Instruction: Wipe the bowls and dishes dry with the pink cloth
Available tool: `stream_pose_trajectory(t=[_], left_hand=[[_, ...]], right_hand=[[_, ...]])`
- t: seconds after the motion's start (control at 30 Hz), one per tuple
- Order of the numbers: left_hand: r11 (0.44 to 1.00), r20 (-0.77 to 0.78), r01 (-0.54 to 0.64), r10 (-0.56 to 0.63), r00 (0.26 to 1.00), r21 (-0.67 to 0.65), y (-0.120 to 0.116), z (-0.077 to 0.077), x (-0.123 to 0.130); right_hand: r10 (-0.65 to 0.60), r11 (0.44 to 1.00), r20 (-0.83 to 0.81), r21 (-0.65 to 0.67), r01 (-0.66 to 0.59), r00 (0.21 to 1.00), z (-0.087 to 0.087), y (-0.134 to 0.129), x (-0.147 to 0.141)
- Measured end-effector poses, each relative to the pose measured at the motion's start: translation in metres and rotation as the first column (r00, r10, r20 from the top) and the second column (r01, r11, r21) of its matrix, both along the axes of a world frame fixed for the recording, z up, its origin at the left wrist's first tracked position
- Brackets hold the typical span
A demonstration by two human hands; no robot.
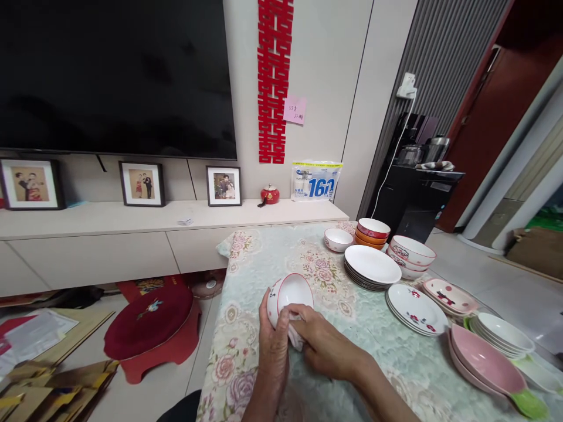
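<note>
A white bowl [295, 292] with a red rim and dark markings on its outside is tilted above the near part of the table, its mouth turned up and to the right. My left hand [273, 335] grips it from the left and below, thumb toward the rim. Closed around a crumpled white cloth [296, 339], my right hand [320, 335] presses at the bowl's near rim. Part of the cloth is hidden by the fingers. To the right of my hands is a stack of white flower-patterned plates [416, 308].
Farther back stand white plates [373, 264], a small bowl [338, 239], orange and red bowls [372, 231] and larger patterned bowls [411, 252]. Pink leaf-shaped dishes [486, 357] lie near right on the flowered tablecloth [246, 305]. A red stool [152, 325] is left of the table.
</note>
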State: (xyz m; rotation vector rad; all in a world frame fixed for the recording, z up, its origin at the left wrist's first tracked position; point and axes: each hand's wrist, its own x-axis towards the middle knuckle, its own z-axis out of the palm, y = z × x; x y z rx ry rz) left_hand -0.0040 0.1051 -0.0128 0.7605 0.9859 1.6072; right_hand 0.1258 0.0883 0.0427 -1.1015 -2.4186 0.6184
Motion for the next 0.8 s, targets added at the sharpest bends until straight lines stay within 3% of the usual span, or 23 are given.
stream_pose_trajectory(t=[0.13,0.23,0.4,0.47,0.6,0.7,0.8], left_hand=[[0.999,-0.007,-0.039,0.039,0.999,0.0,0.005,-0.012,-0.004],[0.999,0.044,-0.041,0.042,0.998,-0.027,0.003,-0.01,-0.002],[0.997,0.157,0.048,-0.038,0.987,-0.055,-0.005,0.002,0.002],[0.996,0.197,0.06,-0.044,0.979,-0.073,-0.006,0.007,0.001],[0.995,0.262,0.019,0.007,0.965,-0.098,-0.007,0.017,-0.003],[0.996,0.276,0.015,0.011,0.961,-0.091,-0.006,0.02,-0.004],[0.996,0.276,0.008,0.016,0.961,-0.086,-0.006,0.019,-0.001]], right_hand=[[-0.174,0.973,0.193,0.188,0.138,0.966,-0.019,0.0,-0.01],[-0.181,0.965,0.195,0.225,0.136,0.964,-0.029,0.002,-0.019],[-0.214,0.961,-0.175,0.14,0.239,0.961,-0.026,0.0,-0.031],[-0.182,0.975,-0.249,0.081,0.208,0.951,-0.02,-0.002,-0.032],[-0.029,0.995,-0.06,0.097,0.035,0.998,-0.014,0.0,-0.024],[-0.092,0.975,0.098,0.213,0.069,0.991,-0.022,0.007,-0.016],[-0.153,0.955,0.125,0.273,0.114,0.98,-0.032,0.012,-0.014]])
